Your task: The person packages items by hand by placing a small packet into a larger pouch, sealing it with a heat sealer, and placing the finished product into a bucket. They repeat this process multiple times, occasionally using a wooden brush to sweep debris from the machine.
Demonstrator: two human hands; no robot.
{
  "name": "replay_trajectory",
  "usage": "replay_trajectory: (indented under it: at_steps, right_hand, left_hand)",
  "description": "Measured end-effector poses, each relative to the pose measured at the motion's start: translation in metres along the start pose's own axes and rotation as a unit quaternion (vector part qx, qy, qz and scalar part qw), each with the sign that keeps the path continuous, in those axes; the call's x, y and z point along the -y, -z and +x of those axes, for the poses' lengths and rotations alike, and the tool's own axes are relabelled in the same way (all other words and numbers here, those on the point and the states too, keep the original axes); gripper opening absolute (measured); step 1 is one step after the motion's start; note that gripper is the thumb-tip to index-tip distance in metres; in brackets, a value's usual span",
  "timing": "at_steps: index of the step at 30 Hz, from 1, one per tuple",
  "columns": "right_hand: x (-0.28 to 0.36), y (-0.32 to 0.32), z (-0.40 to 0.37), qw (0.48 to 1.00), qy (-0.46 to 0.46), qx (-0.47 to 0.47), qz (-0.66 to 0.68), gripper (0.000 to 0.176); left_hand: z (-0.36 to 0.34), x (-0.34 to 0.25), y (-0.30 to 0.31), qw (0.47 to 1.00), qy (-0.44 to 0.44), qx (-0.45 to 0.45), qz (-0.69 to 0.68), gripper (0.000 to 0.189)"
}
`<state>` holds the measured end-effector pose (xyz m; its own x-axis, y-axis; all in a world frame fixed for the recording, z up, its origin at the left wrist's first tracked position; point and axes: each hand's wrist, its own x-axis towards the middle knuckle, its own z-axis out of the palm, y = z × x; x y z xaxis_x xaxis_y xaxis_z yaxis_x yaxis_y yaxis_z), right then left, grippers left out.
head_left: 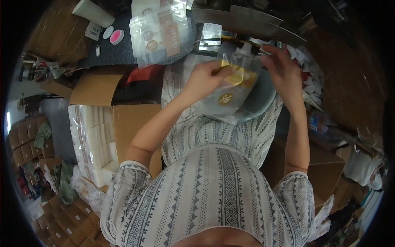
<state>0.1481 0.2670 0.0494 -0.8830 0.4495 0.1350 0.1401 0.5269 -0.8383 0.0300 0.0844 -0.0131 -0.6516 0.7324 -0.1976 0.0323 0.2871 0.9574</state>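
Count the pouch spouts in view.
1 clearly visible: the white spout atop the yellow-banded pouch in the left hand, beside the right hand. Others may be hidden among the brown-labelled pouches on the dark surface.

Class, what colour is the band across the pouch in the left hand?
Yellow; the band shows best in the head view.

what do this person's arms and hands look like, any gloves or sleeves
The left sleeve and right sleeve are loose, white with dark grey patterned stripes, ending near the elbows. The left hand and right hand are bare; no gloves, watch or bracelet show.
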Motion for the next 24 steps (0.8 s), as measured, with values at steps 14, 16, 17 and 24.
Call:
replay_trajectory:
  at_steps: [14, 16, 17, 24]
  right_hand:
    - [-0.097, 0.042, 0.021, 0.93, 0.052, -0.049, -0.36, 0.027]
    - [-0.083, 0.043, 0.018, 0.934, 0.004, -0.035, -0.355, 0.028]
    - [-0.077, 0.044, 0.017, 0.936, -0.046, -0.022, -0.348, 0.029]
    - [-0.006, 0.023, -0.009, 0.998, -0.06, 0.009, -0.003, 0.017]
  left_hand:
    - [0.018, 0.025, 0.068, 0.855, -0.225, -0.312, 0.348, 0.035]
    - [0.011, 0.042, 0.079, 0.697, -0.243, -0.348, 0.578, 0.034]
    - [0.005, 0.049, 0.08, 0.703, -0.264, -0.338, 0.567, 0.029]
    - [-0.053, 0.001, 0.064, 0.837, -0.182, -0.315, 0.408, 0.007]
